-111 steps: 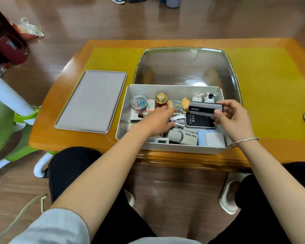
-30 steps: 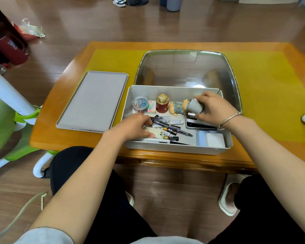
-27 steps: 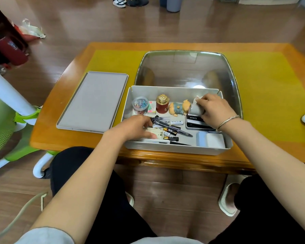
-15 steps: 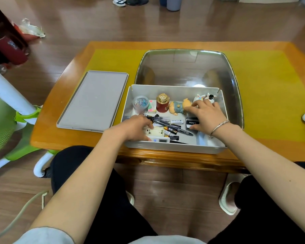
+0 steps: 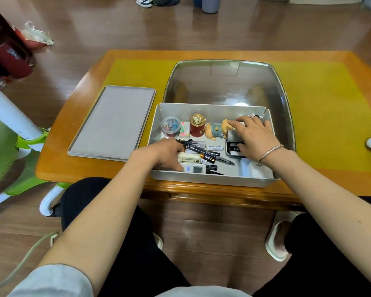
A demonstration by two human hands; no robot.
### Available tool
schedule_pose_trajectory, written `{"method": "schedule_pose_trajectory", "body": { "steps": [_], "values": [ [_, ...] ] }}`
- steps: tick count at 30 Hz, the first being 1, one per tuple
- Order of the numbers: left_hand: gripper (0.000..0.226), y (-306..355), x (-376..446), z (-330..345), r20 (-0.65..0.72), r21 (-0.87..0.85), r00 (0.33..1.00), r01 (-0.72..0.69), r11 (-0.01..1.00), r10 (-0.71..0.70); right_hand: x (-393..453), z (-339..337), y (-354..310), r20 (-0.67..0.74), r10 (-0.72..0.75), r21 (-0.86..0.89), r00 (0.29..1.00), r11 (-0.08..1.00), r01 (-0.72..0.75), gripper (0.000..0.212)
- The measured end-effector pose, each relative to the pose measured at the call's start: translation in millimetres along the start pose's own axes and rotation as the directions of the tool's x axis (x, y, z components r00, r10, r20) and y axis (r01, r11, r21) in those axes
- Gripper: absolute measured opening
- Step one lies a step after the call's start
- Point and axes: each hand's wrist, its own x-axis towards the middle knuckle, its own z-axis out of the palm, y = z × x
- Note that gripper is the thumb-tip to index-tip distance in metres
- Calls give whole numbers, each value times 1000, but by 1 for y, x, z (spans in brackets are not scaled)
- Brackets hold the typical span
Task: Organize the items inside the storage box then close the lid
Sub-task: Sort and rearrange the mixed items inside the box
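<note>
The flat grey lid (image 5: 113,123) is lying on the table (image 5: 330,185) at nine o'clock of the open storage box (image 5: 212,180). The left hand (image 5: 166,153) is resting low inside its left half, fingers curling onto a white remote (image 5: 194,168). At two o'clock, the right hand (image 5: 254,133) is lying, fingers spread, over a small grey cylinder (image 5: 231,136).

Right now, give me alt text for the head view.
Both hands reach into an open white plastic storage box of small items: left hand near pens, right hand over figurines. Its flat grey lid lies alongside.
</note>
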Motion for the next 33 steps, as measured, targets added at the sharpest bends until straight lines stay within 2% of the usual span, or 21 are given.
{"method": "schedule_pose_trajectory", "body": {
  "steps": [4,6,8,10,13,16,19,22,26,28,29,31,33],
  "values": [
    [33,-5,-4,1,28,-120,999,-20,993,24,-4,-4,-6,-70,-52,76,996,995,57,45],
    [33,-6,-7,2,21,-148,999,-44,988,48,-6,-5,-13,-115,-108,182,987,975,128,37],
    [32,-7,-10,4,1,-173,997,-79,982,80,-5,-8,-23,-83,-170,333,982,924,188,32],
    [32,-8,-11,6,-28,-193,994,-110,975,107,-6,-8,-37,3,-230,474,973,857,202,37],
    [34,-10,-16,3,-69,-262,993,-108,959,93,-4,-8,-57,138,-296,597,945,786,159,56],
    [36,-5,-20,-4,-96,-324,989,-137,936,112,0,-9,-68,140,-331,659,933,734,162,54],
    [35,3,-21,-4,-111,-338,982,-180,924,150,2,-12,-68,172,-310,703,935,703,104,47],
    [37,10,-21,1,-168,-385,972,-217,897,163,-4,-12,-63,237,-275,801,932,598,-27,34],
    [52,13,-18,10,-311,-437,943,-251,864,117,-7,-11,-49,75,-124,798,989,602,14,17],
    [55,11,-17,14,-298,-477,951,-219,851,77,-9,-12,-41,61,-79,813,995,582,-4,11],
    [56,9,-17,16,-268,-486,961,-193,852,65,-10,-12,-39,68,-95,792,993,611,4,10],
    [62,9,-17,21,-209,-442,977,-139,886,49,-14,-8,-38,82,-115,732,990,681,19,12],
    [58,8,-16,24,-191,-378,981,-112,919,41,-16,-8,-36,61,-68,732,996,681,2,12]
  ]
}}
